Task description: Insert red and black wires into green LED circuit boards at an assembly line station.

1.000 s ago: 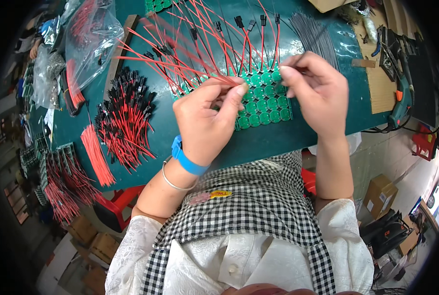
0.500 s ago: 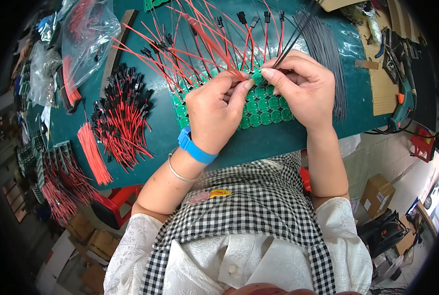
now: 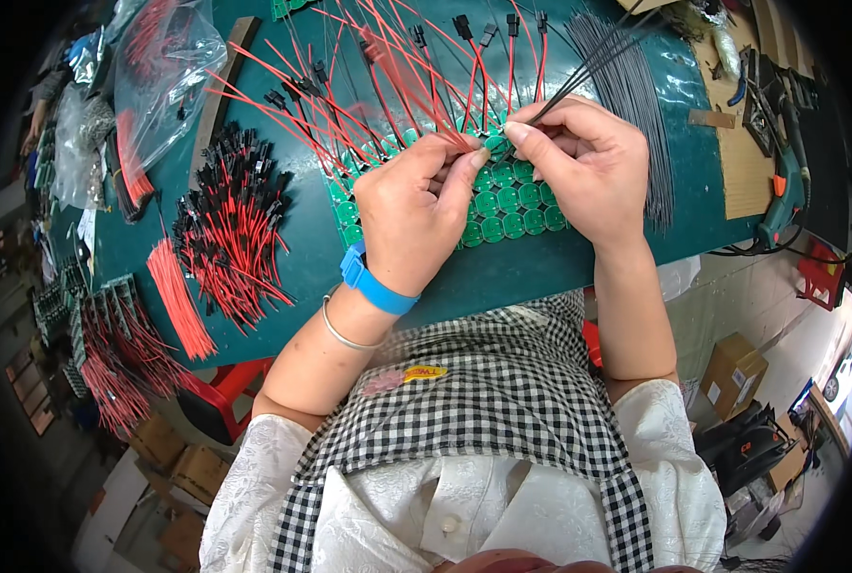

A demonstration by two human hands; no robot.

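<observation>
red wires [image 3: 442, 122], pinched in the left hand [image 3: 409, 202], slant far-left over green boards [image 3: 509, 199]; right hand [image 3: 593, 170] grips black wires [image 3: 578, 84] slanting far-right.

1. Easiest one to spot is the little yellow patch [image 3: 426, 372] on the front of the black-and-white checked apron [image 3: 483, 415]. It's got a short run of dark letters across it, sitting right beside a pinkish patch [image 3: 384, 383].
2. Cardboard box [image 3: 731, 361] over on the right has a white label [image 3: 739, 379] stuck on its side. Print's way too tiny to read from up here.
3. Just below that, a black case [image 3: 762, 449] carries a small orange-red mark [image 3: 746, 447]. Could be a logo or a couple of characters, pretty blurry out there tbh.
4. Green circuit boards [image 3: 508, 199]: nothing legible on them at this size.
</observation>
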